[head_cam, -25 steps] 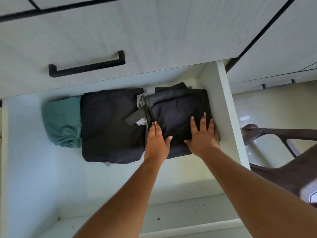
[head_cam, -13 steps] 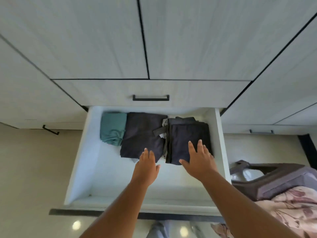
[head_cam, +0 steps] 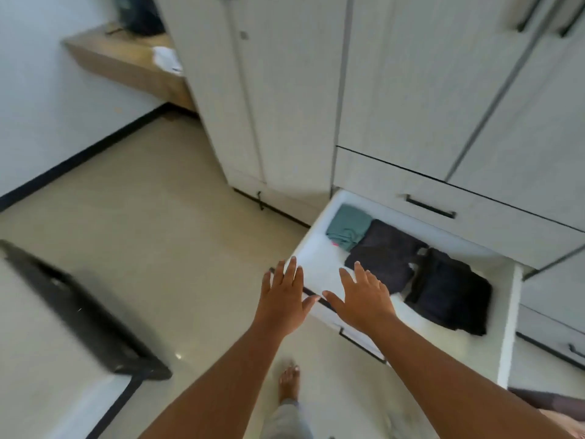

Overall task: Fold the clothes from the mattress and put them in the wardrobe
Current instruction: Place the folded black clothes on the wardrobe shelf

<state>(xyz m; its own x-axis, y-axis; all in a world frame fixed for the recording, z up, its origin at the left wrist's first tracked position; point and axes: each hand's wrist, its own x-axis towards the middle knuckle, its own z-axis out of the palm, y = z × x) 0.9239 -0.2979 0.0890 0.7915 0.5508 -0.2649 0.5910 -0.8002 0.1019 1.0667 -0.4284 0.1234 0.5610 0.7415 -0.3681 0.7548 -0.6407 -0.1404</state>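
The white wardrobe drawer (head_cam: 506, 327) stands pulled out at the right. Inside lie three folded garments in a row: a teal one (head_cam: 348, 226) at the far left, a dark grey one (head_cam: 384, 253) in the middle, and a black one (head_cam: 449, 294) at the right. My left hand (head_cam: 285, 296) hovers with fingers spread over the drawer's front left corner. My right hand (head_cam: 364, 296) is spread flat above the front of the drawer, beside the dark grey garment and apart from it. Neither hand holds anything.
Tall pale wardrobe doors (head_cam: 411, 90) rise behind the drawer, with a closed drawer and black handle (head_cam: 430, 207) just above it. A black-edged object (head_cam: 79, 308) lies on the beige floor at the left. A wooden shelf (head_cam: 126, 64) sits far left. My bare foot (head_cam: 288, 383) is below.
My hands have lifted off the black garment and drawn back to the drawer's front. The view has pulled away and swung left, so the drawer now sits at the right.
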